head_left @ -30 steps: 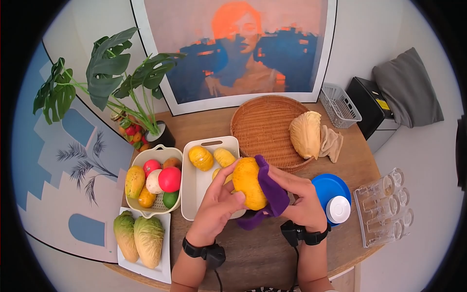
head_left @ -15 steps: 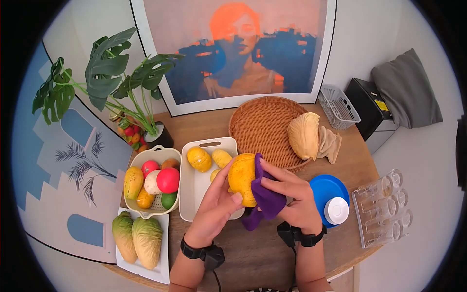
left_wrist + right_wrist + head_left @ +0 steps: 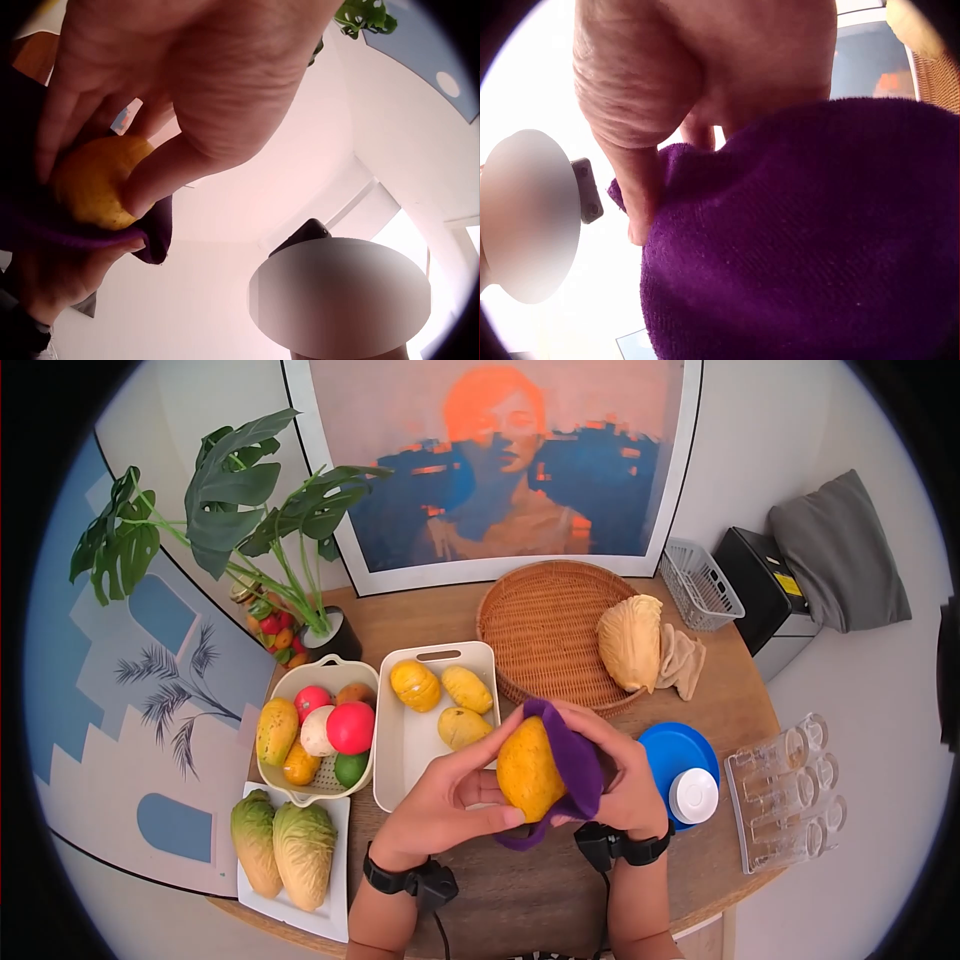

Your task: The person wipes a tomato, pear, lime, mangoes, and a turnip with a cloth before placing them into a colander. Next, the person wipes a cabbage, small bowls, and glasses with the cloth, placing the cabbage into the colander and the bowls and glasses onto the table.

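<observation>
In the head view my left hand grips a yellow mango, its thumb on the near side and its fingers behind. My right hand holds a purple cloth wrapped against the mango's right side. Up close in the left wrist view, the left thumb presses the mango while the cloth lies beneath it. The right wrist view shows the cloth spread large, pinched near its edge by the right thumb. Behind the hands, a white tray holds several yellow fruits.
Left of the tray are a cream basket of mixed produce and a white plate with two cabbages. Behind lies a wicker tray with a pale cabbage. At right stand a blue plate, a white cup and a glass rack.
The mango has been turned in my hands and moved slightly lower and right. My right fingers have shifted behind the cloth, and more of the yellow fruits in the tray shows.
</observation>
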The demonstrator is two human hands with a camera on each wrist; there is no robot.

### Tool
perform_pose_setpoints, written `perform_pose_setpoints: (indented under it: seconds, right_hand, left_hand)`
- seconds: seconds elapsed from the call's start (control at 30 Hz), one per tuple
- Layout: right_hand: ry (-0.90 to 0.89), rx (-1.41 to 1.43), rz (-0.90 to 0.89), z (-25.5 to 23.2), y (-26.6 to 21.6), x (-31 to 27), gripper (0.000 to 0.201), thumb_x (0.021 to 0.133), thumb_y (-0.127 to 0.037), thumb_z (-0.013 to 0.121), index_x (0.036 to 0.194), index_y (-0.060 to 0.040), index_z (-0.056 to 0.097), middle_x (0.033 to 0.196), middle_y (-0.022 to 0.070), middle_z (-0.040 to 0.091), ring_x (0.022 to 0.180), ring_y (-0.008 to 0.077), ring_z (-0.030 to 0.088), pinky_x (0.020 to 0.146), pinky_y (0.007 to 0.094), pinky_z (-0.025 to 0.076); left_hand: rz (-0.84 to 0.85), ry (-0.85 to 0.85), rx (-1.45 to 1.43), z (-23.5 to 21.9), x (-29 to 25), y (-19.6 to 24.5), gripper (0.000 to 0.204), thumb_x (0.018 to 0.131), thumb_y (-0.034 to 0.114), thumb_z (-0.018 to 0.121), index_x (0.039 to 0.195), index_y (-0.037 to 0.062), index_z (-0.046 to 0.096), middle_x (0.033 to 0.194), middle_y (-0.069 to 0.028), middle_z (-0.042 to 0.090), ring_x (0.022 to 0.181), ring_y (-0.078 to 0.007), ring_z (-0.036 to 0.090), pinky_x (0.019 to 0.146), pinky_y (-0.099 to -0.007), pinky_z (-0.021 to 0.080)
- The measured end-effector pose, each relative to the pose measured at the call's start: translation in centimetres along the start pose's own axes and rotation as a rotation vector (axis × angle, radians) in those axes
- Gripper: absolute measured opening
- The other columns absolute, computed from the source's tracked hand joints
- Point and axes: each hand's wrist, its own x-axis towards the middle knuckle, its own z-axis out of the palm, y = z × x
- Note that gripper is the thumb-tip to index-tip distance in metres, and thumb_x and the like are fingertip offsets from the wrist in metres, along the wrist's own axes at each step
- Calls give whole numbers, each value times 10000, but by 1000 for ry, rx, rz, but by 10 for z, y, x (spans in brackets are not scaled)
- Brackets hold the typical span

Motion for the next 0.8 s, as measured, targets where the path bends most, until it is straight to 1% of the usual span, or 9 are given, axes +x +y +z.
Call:
perform_pose_setpoints:
  seconds: [0.07,0.23,0.33,0.43,0.5,0.6,0.7,0.77,0.8]
  right_hand:
    - [21,66,75,-1,2,-1,751,625,-76,871,1311,-28,570,1402,183,515,1295,285,503,1067,376,404]
    - [59,32,80,1,4,0,636,665,-40,836,1261,-45,614,1340,182,575,1216,275,577,1011,357,460]
    - [102,-18,68,5,4,3,551,696,-23,807,1221,-40,640,1299,188,605,1169,274,613,983,349,482]
    - [144,-69,67,6,6,3,463,719,-11,780,1168,-25,667,1247,192,637,1122,272,643,960,348,498]
    - [166,-89,61,5,10,3,420,726,-2,768,1137,-18,683,1218,193,653,1099,270,655,947,349,506]
    - [184,-97,-6,3,13,3,358,729,19,745,1084,-10,705,1169,177,681,1011,250,683,862,328,536]
    - [174,-175,-61,2,12,4,332,731,37,729,1059,-8,718,1125,163,700,910,225,685,777,296,538]
    - [258,-68,167,6,6,2,309,752,34,710,1057,-11,723,1087,148,712,840,208,668,759,291,524]
    - [257,-69,167,7,5,2,309,752,34,710,1057,-11,723,1087,148,712,840,208,668,759,291,524]
  left_hand:
    - [23,6,62,2,0,0,876,836,-34,694,1543,42,182,1476,-106,395,1274,-180,488,1050,-337,430]
    - [33,36,244,3,-2,2,865,845,-17,695,1541,45,186,1488,-108,384,1302,-177,459,1084,-352,404]
    - [138,72,355,4,1,-4,878,824,-11,722,1537,51,214,1458,-106,402,1301,-189,458,1089,-357,404]
    - [177,145,463,4,6,-9,887,800,-1,750,1532,74,253,1367,-95,442,1277,-205,474,1076,-359,419]
    - [130,174,447,6,7,-10,879,786,8,764,1524,98,295,1274,-88,456,1234,-217,498,1061,-362,435]
    - [138,179,505,6,6,-8,861,775,-3,763,1512,107,331,1244,-89,472,1203,-220,516,1049,-362,442]
    - [124,191,613,8,5,-5,864,741,-41,771,1490,50,352,1332,-96,462,1252,-211,497,1063,-349,430]
    - [149,198,729,9,5,-9,857,737,-39,772,1485,48,362,1322,-100,470,1242,-213,503,1057,-350,437]
    - [174,205,844,9,5,-10,851,734,-37,774,1479,46,372,1312,-104,478,1233,-215,510,1052,-352,444]
